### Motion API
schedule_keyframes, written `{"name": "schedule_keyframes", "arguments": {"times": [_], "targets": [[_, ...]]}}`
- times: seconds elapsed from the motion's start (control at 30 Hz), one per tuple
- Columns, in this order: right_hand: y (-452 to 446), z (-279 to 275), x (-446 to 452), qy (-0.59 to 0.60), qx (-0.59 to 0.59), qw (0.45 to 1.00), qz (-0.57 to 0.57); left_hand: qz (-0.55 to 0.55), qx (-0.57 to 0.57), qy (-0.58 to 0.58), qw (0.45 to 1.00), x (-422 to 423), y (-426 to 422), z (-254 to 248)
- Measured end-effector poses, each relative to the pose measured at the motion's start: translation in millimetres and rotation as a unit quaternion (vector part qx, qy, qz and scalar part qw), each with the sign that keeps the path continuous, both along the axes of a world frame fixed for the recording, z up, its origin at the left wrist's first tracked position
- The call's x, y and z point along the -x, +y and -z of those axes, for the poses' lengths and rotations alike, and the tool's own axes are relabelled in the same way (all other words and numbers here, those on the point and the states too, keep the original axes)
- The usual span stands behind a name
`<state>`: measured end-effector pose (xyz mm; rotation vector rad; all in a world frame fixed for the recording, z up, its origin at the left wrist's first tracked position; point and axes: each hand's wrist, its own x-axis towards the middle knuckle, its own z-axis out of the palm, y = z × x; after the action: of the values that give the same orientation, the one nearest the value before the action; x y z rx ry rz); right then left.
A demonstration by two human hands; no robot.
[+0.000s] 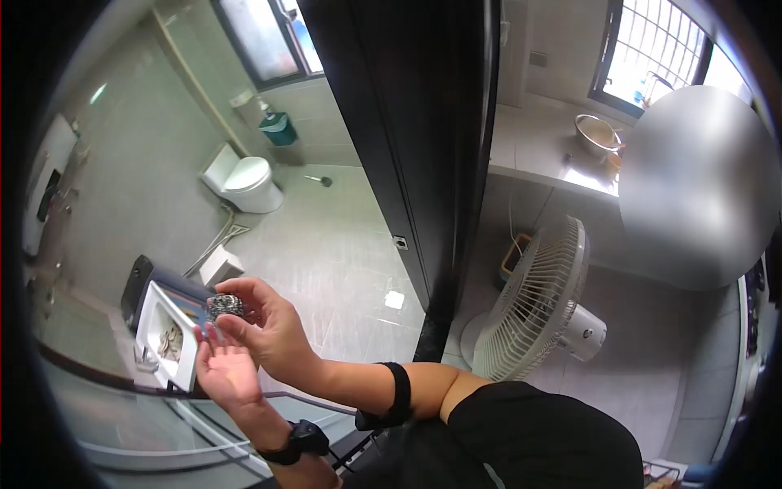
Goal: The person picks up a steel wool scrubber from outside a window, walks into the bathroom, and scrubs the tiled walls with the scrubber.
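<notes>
A steel wool scrubber [226, 306], dark and silvery, is pinched between the thumb and fingers of my right hand [278, 330], which wears a black band farther up the forearm. Just below it lies my left hand [230, 373], palm up with fingers stretched out, and a black watch on its wrist. Whether the left fingertips touch the scrubber I cannot tell. Close behind both hands is a white washbasin [186, 363], with a crumpled greyish-beige thing [170, 343] in it that I cannot name.
A dark door frame [399, 122] splits the view. On the bathroom side are a toilet [248, 175], a brush [324, 181] on the floor and a green holder [279, 130]. A white fan [538, 301] and a counter with a metal bowl [599, 134] stand right; a blurred oval covers part there.
</notes>
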<state>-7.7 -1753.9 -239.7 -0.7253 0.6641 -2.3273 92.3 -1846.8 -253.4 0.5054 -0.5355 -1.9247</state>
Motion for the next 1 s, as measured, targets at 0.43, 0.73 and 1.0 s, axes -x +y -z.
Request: {"name": "schedule_keyframes", "arguments": {"times": [0.43, 0.73, 1.0], "targets": [[-88, 54, 17, 0.162, -0.173, 0.958, 0.164, -0.019, 0.063, -0.050, 0.997, -47, -281, 45], [-154, 67, 28, 0.188, -0.188, 0.947, 0.179, 0.013, 0.058, -0.079, 0.995, 6, -341, 69], [-172, 106, 44, 0.208, -0.259, 0.925, 0.183, 0.178, 0.069, -0.044, 0.981, 7, -387, 168]]}}
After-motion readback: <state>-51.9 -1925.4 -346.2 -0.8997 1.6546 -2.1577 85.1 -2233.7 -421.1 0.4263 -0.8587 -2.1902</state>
